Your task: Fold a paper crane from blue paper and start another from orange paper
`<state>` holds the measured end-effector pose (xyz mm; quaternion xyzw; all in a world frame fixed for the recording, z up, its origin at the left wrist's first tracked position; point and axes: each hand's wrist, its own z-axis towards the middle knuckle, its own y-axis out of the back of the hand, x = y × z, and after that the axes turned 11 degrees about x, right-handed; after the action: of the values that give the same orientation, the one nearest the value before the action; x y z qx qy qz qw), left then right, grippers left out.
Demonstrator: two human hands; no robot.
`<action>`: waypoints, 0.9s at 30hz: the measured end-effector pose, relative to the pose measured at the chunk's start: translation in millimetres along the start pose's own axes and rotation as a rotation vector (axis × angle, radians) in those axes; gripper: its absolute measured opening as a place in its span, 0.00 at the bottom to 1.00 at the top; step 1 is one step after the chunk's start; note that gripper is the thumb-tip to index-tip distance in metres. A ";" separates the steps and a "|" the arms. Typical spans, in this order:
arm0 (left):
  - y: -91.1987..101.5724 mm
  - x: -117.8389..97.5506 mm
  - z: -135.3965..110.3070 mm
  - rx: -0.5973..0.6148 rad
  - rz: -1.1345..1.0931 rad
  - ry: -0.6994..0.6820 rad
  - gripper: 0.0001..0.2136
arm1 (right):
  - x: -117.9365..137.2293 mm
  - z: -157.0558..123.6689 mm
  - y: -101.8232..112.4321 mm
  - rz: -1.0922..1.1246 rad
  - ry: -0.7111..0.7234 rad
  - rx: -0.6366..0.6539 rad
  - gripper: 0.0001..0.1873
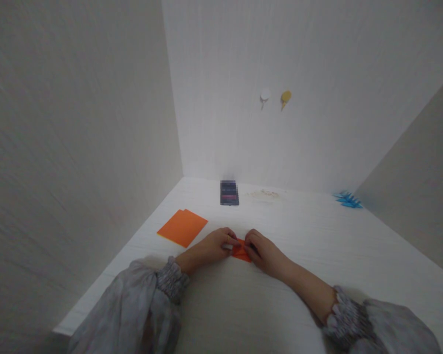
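A small folded piece of orange paper [240,253] lies on the white table in front of me. My left hand [222,243] grips its left side, with fingers bent and pressed together. On the opposite side, my right hand [261,250] pinches the paper between thumb and fingers. Fingertips of both hands cover parts of the folds, so the exact shape is hidden. To the left of my left hand lie orange paper sheets [182,227], slightly fanned, with a yellow edge showing at the lower left.
A dark, pixelated phone-like object [229,192] lies near the back wall. Blue folded paper pieces [347,199] sit in the far right corner. A white hook [265,96] and a yellow hook [286,97] are on the back wall. Walls enclose the table left and right.
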<state>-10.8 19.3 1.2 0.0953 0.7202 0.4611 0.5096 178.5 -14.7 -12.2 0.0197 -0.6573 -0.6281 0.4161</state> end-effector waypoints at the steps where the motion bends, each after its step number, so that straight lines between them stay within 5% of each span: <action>1: -0.1 1.1 -0.1 0.002 0.000 -0.008 0.18 | 0.1 0.0 -0.1 -0.002 -0.002 0.001 0.05; 27: -3.9 2.1 -1.4 -0.096 -0.103 0.043 0.07 | 5.7 1.6 2.7 -0.007 -0.041 0.021 0.05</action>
<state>-11.7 17.7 -3.1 0.0237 0.7120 0.4703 0.5208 175.2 -16.0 -6.8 0.0135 -0.6720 -0.6231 0.4000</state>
